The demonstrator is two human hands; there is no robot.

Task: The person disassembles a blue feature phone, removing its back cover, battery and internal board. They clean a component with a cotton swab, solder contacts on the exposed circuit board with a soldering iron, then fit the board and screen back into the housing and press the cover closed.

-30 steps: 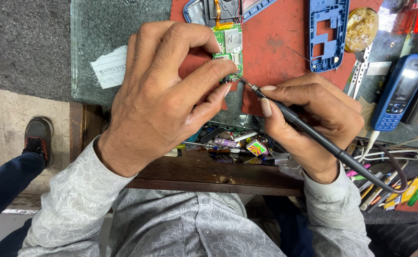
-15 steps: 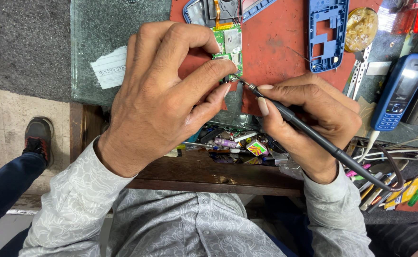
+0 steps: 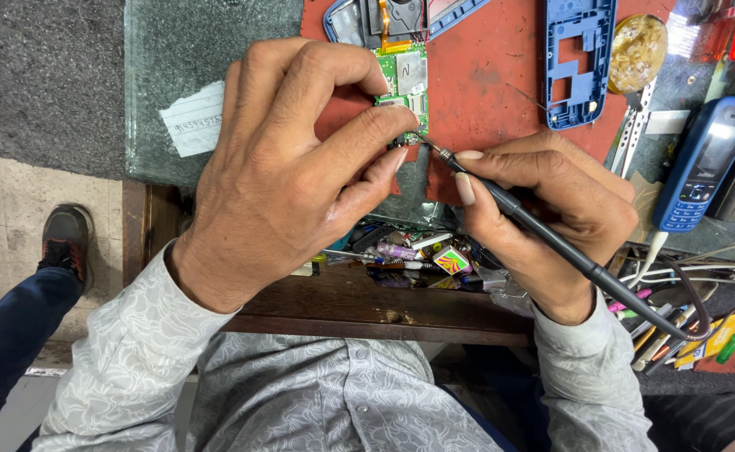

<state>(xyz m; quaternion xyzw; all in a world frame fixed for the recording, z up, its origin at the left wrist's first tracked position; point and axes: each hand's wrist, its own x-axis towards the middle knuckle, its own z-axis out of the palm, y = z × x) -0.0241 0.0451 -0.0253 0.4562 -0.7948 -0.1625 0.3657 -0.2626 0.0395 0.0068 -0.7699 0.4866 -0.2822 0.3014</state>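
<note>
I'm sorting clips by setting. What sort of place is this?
Most likely a mobile phone repair bench. The right hand holds a soldering iron to a green circuit board pinched by the left hand; a blue phone frame and a keypad phone lie nearby.

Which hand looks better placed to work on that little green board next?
Probably the right hand: it holds the soldering iron like a pen, tip at the board edge. The left hand is busy pinning the board down.
</note>
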